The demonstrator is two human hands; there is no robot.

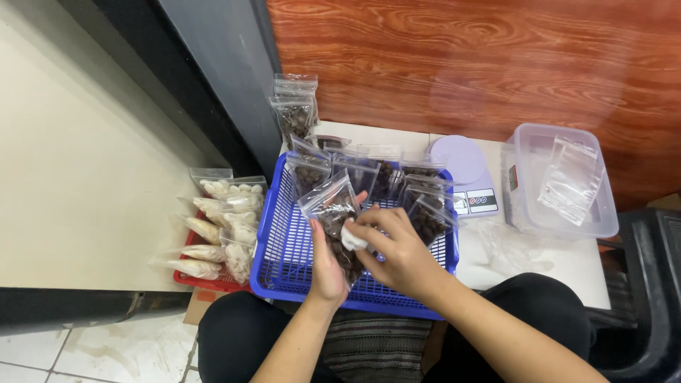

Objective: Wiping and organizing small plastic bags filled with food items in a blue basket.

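My left hand (pixel 325 268) holds a small clear zip bag (pixel 332 207) of dark brown pieces from below, over a blue plastic basket (pixel 284 262). My right hand (pixel 397 248) presses on the front of the same bag and pinches a small white packet (pixel 352 239) against it. Several more filled clear bags of dark pieces (pixel 383 177) stand in a row along the basket's far side.
A red tray (pixel 186 279) at the left holds bags of pale pieces (pixel 230 213). More dark-filled bags (pixel 294 106) are stacked behind the basket. A small scale (pixel 468 177) and a clear tub (pixel 525 206) with empty bags (pixel 571 181) stand at the right, on a white surface.
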